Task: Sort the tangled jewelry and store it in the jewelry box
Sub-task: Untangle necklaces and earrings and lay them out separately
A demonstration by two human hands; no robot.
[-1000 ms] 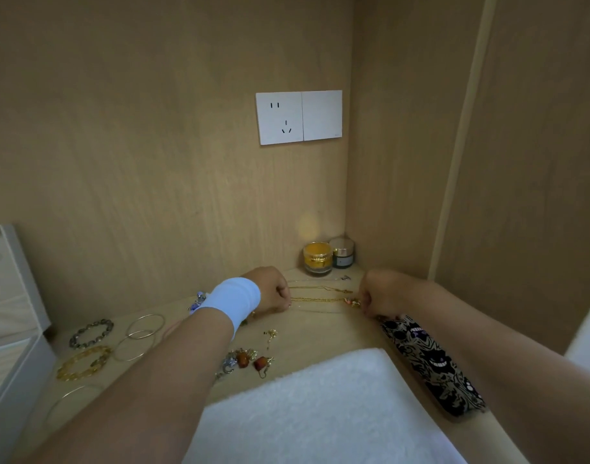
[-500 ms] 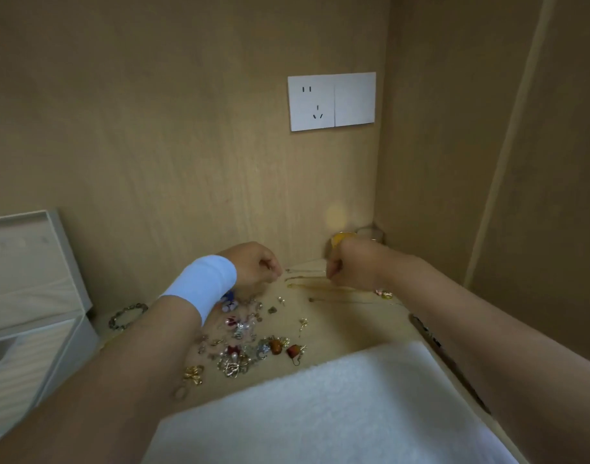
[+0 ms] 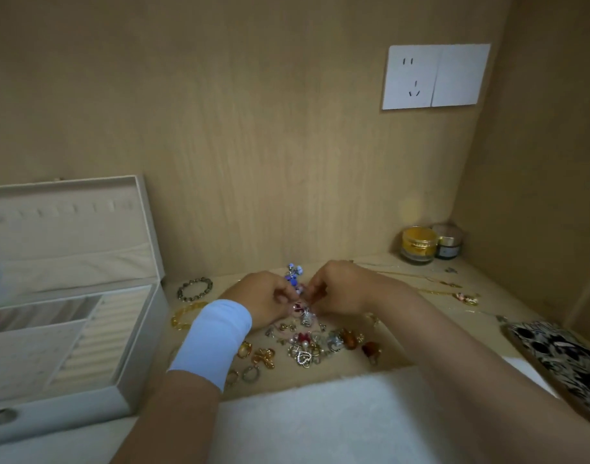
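1. Wooden alcove shelf (image 3: 230, 274), plain wood walls, white socket (image 3: 434, 77) on the back wall.
2. Left hand (image 3: 263, 299), white wristband (image 3: 213, 343), and right hand (image 3: 340, 289) meet mid-shelf near the back edge. Both have fingers curled, pinching the beaded tangle (image 3: 295, 279) between them; the exact grip points are too small to tell.
3. Step in hand looks like picking one piece free of the tangle. Best done with small pulls and by working the hooks loose, not yanking, since thin wires likely bend.
4. Keeping the tangle low over the shelf means a freed piece does not drop into the loose pile (image 3: 307, 346) just in front.
5. Jewelry box (image 3: 143, 356) stands open at the left edge, its ridged slots visible and nothing seen in them.
6. Dark bead bracelet (image 3: 195, 288) and amber bracelet (image 3: 186, 314) lie between box and left wrist, on the likely path to the box.
7. Gold chains (image 3: 434, 289) lie laid out toward the right back.
8. Two jars (image 3: 419, 244) sit in the back right corner, a patterned pouch (image 3: 561, 360) at the right edge, a white towel (image 3: 320, 420) along the front edge.
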